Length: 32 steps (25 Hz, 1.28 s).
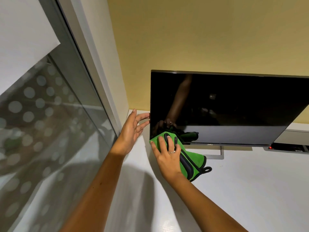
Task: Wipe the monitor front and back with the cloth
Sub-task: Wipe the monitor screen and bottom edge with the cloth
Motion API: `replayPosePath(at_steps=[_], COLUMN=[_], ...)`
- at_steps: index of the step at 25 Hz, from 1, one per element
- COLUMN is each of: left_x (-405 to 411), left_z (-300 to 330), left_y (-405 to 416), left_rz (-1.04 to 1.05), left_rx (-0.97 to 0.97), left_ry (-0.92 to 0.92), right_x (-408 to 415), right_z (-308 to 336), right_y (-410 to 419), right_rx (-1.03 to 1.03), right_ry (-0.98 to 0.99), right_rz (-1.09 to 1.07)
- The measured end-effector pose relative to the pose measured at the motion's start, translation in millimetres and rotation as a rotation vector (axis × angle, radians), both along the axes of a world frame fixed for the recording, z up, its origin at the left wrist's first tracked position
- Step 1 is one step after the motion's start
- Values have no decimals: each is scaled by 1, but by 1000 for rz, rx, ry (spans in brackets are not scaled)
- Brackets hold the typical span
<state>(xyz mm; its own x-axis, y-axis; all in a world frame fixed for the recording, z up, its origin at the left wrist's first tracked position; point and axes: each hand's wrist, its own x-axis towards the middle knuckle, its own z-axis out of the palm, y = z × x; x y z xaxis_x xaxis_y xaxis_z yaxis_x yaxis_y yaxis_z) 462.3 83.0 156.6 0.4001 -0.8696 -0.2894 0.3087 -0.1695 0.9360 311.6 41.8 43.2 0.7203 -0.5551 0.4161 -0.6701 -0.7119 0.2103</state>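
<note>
Yellow painted wall (pixel 200 34) behind; white tabletop (pixel 242 190) below; frosted dotted glass partition (pixel 46 114) at left. Black flat-panel monitor (pixel 225 108) stands on the tabletop, screen dark, tilted in view, its silver rectangular stand (pixel 221 152) visible under the lower bezel. Left hand (pixel 133 129): fingers straight and spread, fingertips touching the monitor's left edge; holds nothing. Right hand (pixel 167 153): fingers extended flat, pressing a green microfibre cloth with dark trim (pixel 189 158) against the lower left corner of the screen. Ring on one finger. Cloth's free end hangs down past the bezel, hanging loop at its lower corner, over the tabletop. Grey device with a red light (pixel 287 148) sits at right, under the monitor's far side.
</note>
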Motion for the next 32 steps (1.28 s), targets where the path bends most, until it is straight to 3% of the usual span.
replayPosePath(at_steps=[4, 15, 21, 23, 27, 32], left_x=[-2, -16, -20, -21, -22, -23], left_z=[1, 1, 15, 25, 39, 41], left_y=[1, 2, -6, -13, -20, -20], left_rz=[0, 26, 66, 85, 109, 108], left_rx=[1, -16, -7, -26, -26, -4], left_ry=[-33, -138, -267, -305, -346, -358], right_x=[-5, -90, -58, -38, -1, -16], right_z=[-1, -7, 65, 100, 123, 62], right_y=[1, -49, -56, -64, -63, -44], right_rx=[103, 84, 215, 199, 118, -10], right_ry=[22, -146, -614, -670, -530, -281], right_rz=[-27, -161, -224, -220, -208, -73])
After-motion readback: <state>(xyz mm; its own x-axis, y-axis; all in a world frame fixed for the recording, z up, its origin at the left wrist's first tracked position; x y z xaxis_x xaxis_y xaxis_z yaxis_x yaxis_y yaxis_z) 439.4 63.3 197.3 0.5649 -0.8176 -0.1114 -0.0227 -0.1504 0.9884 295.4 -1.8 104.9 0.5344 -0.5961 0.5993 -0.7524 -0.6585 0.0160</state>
